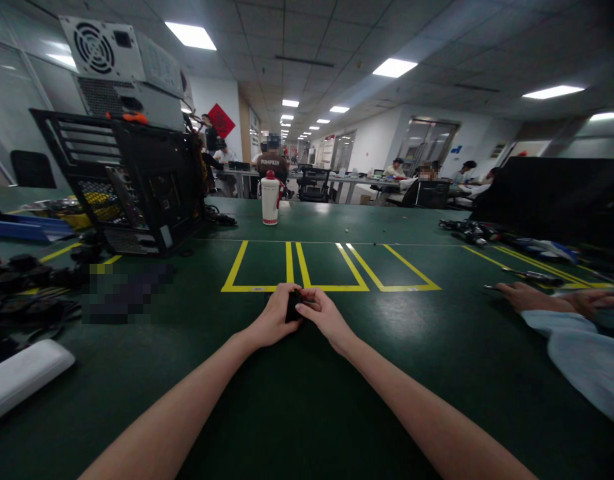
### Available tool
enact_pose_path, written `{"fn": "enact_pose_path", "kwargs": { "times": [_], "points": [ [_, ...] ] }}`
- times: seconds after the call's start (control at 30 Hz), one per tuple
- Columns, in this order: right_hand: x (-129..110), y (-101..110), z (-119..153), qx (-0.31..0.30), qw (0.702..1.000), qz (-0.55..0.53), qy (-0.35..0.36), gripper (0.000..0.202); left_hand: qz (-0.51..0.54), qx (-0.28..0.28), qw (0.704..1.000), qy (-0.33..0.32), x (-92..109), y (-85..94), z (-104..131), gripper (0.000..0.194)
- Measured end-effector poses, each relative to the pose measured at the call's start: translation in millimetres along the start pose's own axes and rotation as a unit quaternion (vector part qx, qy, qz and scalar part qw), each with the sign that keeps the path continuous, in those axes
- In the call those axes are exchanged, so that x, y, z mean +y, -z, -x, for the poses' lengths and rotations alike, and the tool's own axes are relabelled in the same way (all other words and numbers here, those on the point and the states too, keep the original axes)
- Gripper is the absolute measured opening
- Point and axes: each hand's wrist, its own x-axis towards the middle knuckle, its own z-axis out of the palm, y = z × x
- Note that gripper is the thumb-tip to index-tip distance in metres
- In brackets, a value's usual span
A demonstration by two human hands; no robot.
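A small black object (293, 308) is between my two hands, just in front of the yellow tape outlines (297, 289) on the dark green table (307, 387). My left hand (278, 312) wraps round its left side, thumb below and fingers above. On its right side, the fingers of my right hand (321, 313) are pinched against it. What exactly the object is cannot be made out, as the fingers cover much of it.
An open black computer case (157, 187) with power supplies (121, 53) on top stands at left, near dark cables and a white object (27, 380). A white bottle (270, 200) stands behind the outlines. Another person's hands (531, 297) are at right, by tools.
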Motion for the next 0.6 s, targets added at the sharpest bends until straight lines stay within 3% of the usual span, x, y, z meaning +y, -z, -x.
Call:
{"fn": "enact_pose_path", "kwargs": {
  "times": [0.37, 0.6],
  "points": [
    [-3.1, 5.5, -2.9, -0.032, 0.999, -0.001, -0.030, 0.034, -0.003, 0.011, 1.000, -0.005, -0.8, -1.8, 0.1, 0.055],
    [-1.2, 3.6, -0.9, -0.041, 0.999, -0.025, -0.003, 0.033, -0.008, 0.019, 1.000, -0.012, -3.0, -3.3, -0.3, 0.057]
  ]
}}
